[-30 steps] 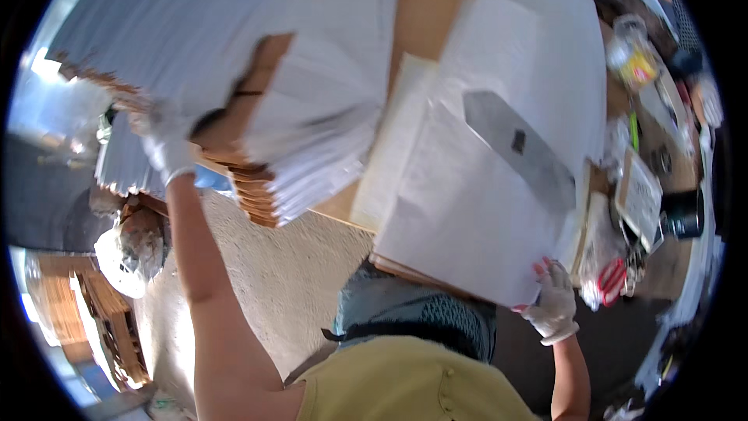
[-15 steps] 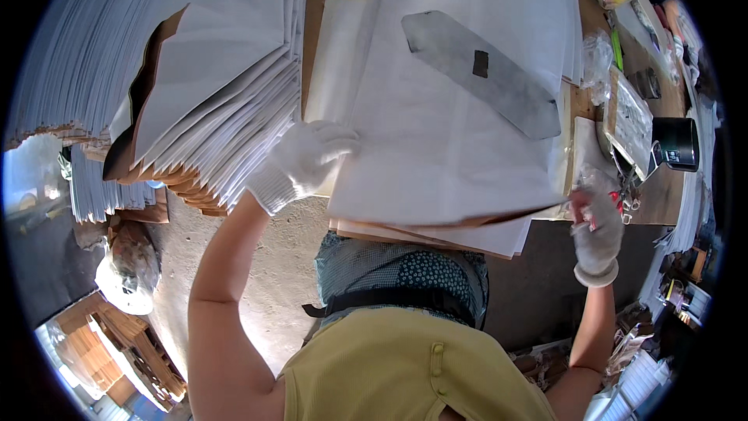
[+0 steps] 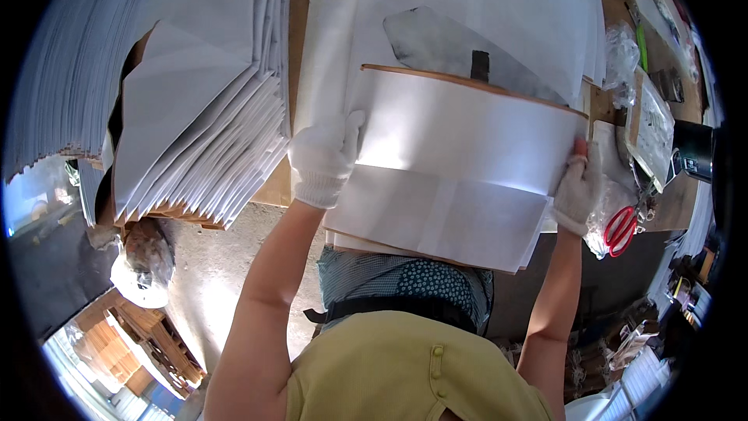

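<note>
A white paper sack (image 3: 460, 129), brown along its edge, has its near end turned up and back. That flap covers the lower part of a grey metal plate (image 3: 436, 39) with a dark patch. More white paper (image 3: 436, 214) lies beneath, toward my body. My left hand (image 3: 323, 160), in a white knitted glove, rests at the flap's left edge with its thumb stretched out apart; its other fingers are partly hidden. Around the flap's right edge my gloved right hand (image 3: 578, 191) is closed, a bare fingertip showing.
A thick pile of white sacks with brown insides (image 3: 195, 132) stands at the left. Red-handled scissors (image 3: 621, 231) hang by the table's right edge. Near them are a clear plastic bag (image 3: 621, 58), a framed board (image 3: 650, 129) and a black cup (image 3: 692, 148).
The sack's near end has gone up and away from me, over part of the metal plate. My right hand has moved inward and up; my left has shifted slightly down. The scissors now show fully.
</note>
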### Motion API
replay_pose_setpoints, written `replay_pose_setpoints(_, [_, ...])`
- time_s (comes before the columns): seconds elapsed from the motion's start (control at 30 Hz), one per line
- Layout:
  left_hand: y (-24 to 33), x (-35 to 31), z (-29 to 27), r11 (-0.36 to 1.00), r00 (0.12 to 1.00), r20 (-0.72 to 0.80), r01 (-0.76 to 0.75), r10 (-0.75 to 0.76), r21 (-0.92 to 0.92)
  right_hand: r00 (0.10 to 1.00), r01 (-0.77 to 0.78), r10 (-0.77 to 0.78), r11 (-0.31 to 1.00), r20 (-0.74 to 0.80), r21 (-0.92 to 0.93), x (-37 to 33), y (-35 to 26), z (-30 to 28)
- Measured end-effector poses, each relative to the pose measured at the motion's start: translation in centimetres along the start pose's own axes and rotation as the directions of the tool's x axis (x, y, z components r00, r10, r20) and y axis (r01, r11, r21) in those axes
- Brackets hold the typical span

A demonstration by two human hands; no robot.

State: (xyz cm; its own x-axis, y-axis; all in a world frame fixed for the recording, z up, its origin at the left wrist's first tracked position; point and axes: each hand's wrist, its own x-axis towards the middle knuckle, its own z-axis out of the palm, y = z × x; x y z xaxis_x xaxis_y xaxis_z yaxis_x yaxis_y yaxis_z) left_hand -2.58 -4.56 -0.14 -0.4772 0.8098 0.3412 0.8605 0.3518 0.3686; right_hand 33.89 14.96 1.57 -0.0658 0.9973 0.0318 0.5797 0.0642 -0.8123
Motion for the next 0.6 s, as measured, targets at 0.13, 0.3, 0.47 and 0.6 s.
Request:
replay_pose_setpoints(0.13, [0.9,0.7,-0.1,0.999,0.997,0.069,0.041,-0.043,0.036,0.988,0.144,-0.155,0.941,-0.013,-0.307,0.9,0.1,2.4])
replay_pose_setpoints(0.3, [1.6,0.8,2.4,0.946,0.985,-0.144,-0.045,0.095,0.321,0.997,0.069,-0.052,0.928,0.057,-0.367,2.3,-0.4,2.2])
replay_pose_setpoints(0.47, [3.5,3.3,3.1,0.84,0.84,-0.065,-0.542,0.539,-0.033,0.995,-0.027,0.062,0.93,0.084,-0.366,3.5,0.9,0.9])
replay_pose_setpoints(0.6, [4.3,3.0,1.5,0.903,0.912,0.072,-0.384,0.404,-0.194,0.951,-0.185,0.256,0.921,0.173,-0.343,4.0,-0.6,0.4])
